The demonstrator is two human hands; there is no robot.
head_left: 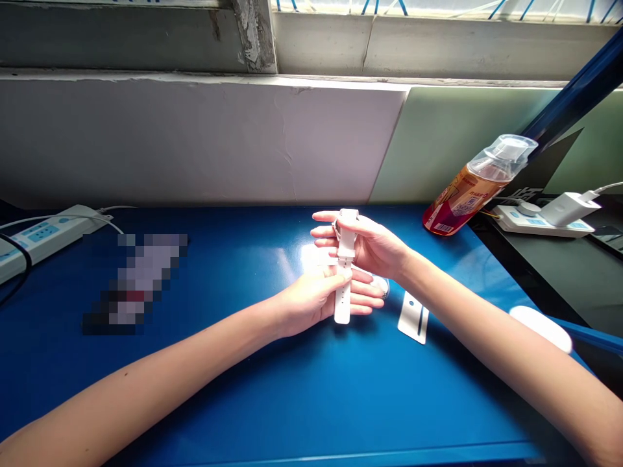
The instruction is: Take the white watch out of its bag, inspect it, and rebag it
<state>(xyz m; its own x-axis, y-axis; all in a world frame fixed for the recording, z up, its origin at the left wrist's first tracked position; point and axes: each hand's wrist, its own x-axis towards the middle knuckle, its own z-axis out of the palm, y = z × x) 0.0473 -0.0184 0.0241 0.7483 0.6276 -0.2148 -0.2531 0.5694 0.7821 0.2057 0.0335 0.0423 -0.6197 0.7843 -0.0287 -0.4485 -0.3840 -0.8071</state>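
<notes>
Both my hands hold a white wristwatch (pixel 345 266) with a white strap, upright above the blue table (pixel 272 389). My right hand (pixel 367 243) grips the upper part, fingers curled round the watch body. My left hand (pixel 321 295) pinches the lower strap between thumb and fingers; the strap's end hangs below it. A small white card (pixel 413 316) with a dark slot lies flat on the table just right of my hands.
A tilted bottle (pixel 474 185) of orange-red liquid with a clear cap leans at the back right. A power strip (pixel 540 220) with a white charger sits right of it; another power strip (pixel 41 237) lies far left. A white oval object (pixel 540 327) rests near my right forearm. A blurred patch (pixel 136 282) covers something at left.
</notes>
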